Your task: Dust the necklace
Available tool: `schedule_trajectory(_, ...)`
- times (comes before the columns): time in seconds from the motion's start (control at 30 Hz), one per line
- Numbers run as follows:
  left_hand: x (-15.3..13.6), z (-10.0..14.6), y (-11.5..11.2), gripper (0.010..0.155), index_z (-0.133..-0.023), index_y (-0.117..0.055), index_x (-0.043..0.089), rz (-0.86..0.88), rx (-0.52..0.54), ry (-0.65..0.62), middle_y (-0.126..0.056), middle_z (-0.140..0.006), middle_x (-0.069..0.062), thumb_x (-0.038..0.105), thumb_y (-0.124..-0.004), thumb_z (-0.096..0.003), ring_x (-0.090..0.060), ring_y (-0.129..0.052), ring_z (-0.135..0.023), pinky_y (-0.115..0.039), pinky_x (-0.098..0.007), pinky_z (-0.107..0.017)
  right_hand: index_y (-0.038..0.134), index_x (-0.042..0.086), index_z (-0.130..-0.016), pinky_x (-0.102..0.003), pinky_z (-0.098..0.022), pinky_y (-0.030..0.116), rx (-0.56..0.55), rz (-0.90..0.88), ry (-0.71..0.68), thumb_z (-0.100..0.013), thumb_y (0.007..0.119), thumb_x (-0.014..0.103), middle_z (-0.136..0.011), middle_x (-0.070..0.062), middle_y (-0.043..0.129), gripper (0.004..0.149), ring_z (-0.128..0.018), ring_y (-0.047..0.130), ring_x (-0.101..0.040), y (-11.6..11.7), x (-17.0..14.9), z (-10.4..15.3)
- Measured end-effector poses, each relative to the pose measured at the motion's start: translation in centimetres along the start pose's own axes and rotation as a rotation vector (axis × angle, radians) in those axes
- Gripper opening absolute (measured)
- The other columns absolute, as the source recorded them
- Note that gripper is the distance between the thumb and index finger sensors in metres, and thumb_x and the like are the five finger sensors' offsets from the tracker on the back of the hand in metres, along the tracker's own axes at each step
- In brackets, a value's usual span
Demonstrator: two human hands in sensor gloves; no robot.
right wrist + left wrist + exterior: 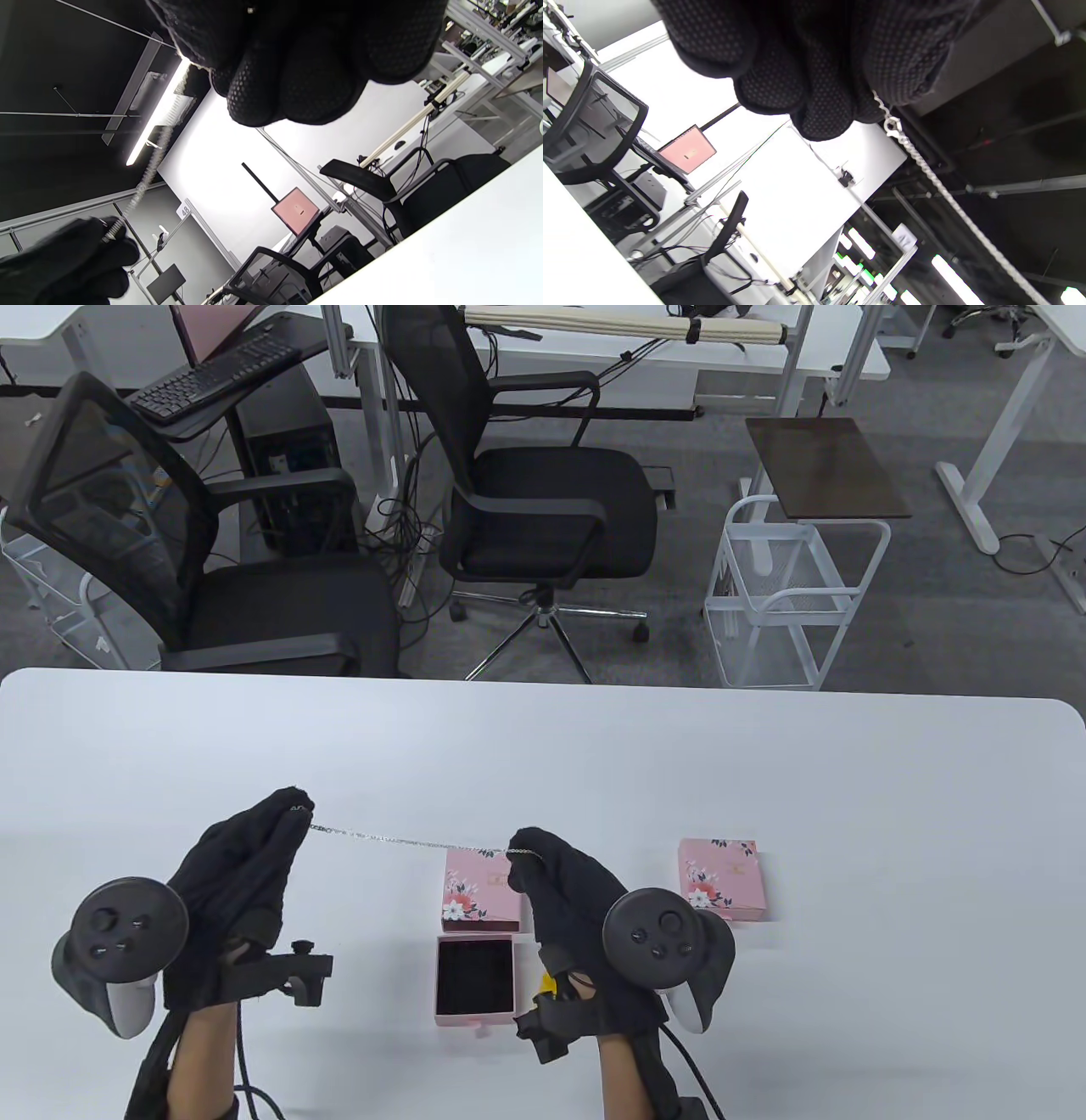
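Left fingers: the left hand (246, 865) pinches one end of the necklace (407, 840) at its fingertips (823, 114), beside the small ring.
Right fingers: the right hand (564, 891) pinches the other end, fingers curled.
Chain axis: stretched taut and near level from hand to hand, above the table (848, 780) (not touching it).
Nearer hand: neither; each holds an end.
Below: open pink box (475, 980), its floral lid (479, 891), a second box (723, 878) to the right.
Judgement: dusting needs one hand freed.

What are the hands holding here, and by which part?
A silver necklace chain, stretched taut above the table: the left hand pinches one end, near the clasp ring, and the right hand pinches the other end.
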State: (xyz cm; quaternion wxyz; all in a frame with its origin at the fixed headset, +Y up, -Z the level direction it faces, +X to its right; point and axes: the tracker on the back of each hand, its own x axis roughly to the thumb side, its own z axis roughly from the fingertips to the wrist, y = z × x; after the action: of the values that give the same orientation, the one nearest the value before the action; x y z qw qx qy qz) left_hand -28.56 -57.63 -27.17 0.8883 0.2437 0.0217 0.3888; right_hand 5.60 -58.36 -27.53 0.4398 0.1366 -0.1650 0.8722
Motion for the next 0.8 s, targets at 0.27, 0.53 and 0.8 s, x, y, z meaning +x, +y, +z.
schedule_trajectory(0.27,2.4,0.4,-6.4,0.037,-0.09,-0.093,0.026,-0.312,-0.361,-0.074,-0.102,-0.085,-0.004,0.042,-0.086,-0.0569,-0.026,-0.092,-0.077,-0.081,-0.045,-0.056,0.076,0.008,-0.097,-0.054,-0.054,0.076,-0.139,-0.028,-0.058,-0.066,0.07,0.026,-0.077,-0.016,0.093,0.037,-0.06,0.093,-0.039,-1.3,1.4,1.0)
schedule_trajectory(0.53,4.1,2.7,-12.7,0.038,-0.091,-0.092,0.025,-0.374,-0.695,-0.152,-0.101,-0.087,-0.004,0.041,-0.084,-0.0577,-0.027,-0.091,-0.078,-0.08,-0.046,-0.057,0.077,0.008,-0.097,-0.053,-0.054,0.076,-0.145,0.034,-0.094,-0.066,0.07,0.026,-0.076,-0.016,0.094,0.037,-0.059,0.093,-0.039,-1.0,2.5,1.3)
schedule_trajectory(0.8,4.0,3.2,-14.0,0.041,-0.094,-0.09,0.025,-0.363,-0.81,-0.146,-0.099,-0.091,-0.006,0.045,-0.082,-0.0586,-0.029,-0.09,-0.079,-0.079,-0.047,-0.058,0.077,0.008,-0.097,-0.054,-0.053,0.076,-0.112,0.029,-0.07,-0.066,0.07,0.026,-0.076,-0.016,0.094,0.037,-0.059,0.094,-0.039,-0.6,2.1,1.0)
